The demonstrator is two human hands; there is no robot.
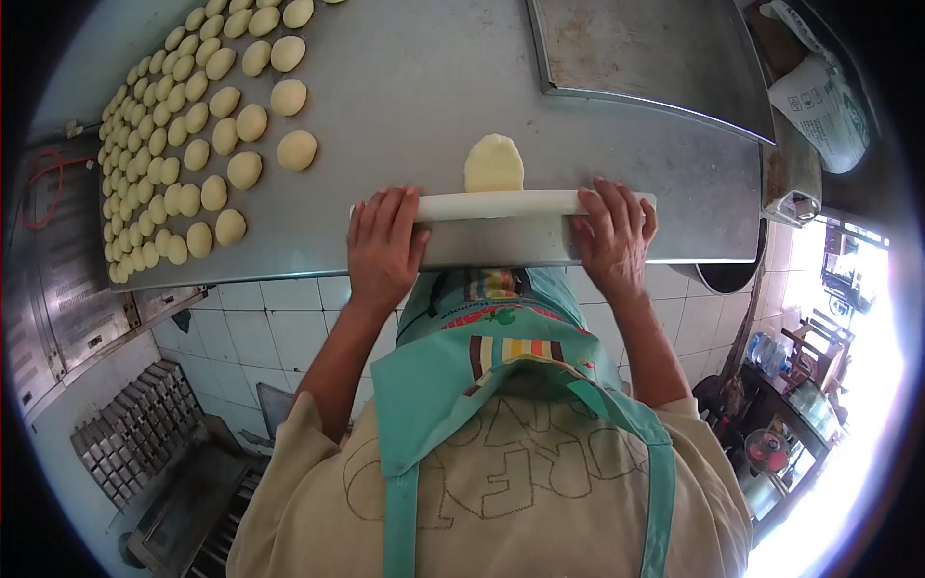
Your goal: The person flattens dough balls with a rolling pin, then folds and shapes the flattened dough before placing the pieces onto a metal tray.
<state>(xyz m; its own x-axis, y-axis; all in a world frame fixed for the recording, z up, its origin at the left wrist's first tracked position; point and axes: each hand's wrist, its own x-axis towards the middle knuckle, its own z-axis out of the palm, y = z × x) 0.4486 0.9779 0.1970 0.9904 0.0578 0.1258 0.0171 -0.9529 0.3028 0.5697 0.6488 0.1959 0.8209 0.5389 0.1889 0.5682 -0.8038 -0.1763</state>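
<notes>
A white rolling pin [501,204] lies across the metal table near its front edge. My left hand [383,241] is closed over the pin's left end, and my right hand [614,231] is closed over its right end. Just beyond the pin is a flattened oval piece of pale dough [493,164], its near edge at or under the pin. Many round dough pieces [245,170] sit in rows on the left side of the table, to the left of my left hand.
The steel table [405,106] has its front edge against my apron. A large metal tray [646,48] is at the back right, with a white printed bag [824,106] beyond it. Baking molds [135,433] stand at the lower left.
</notes>
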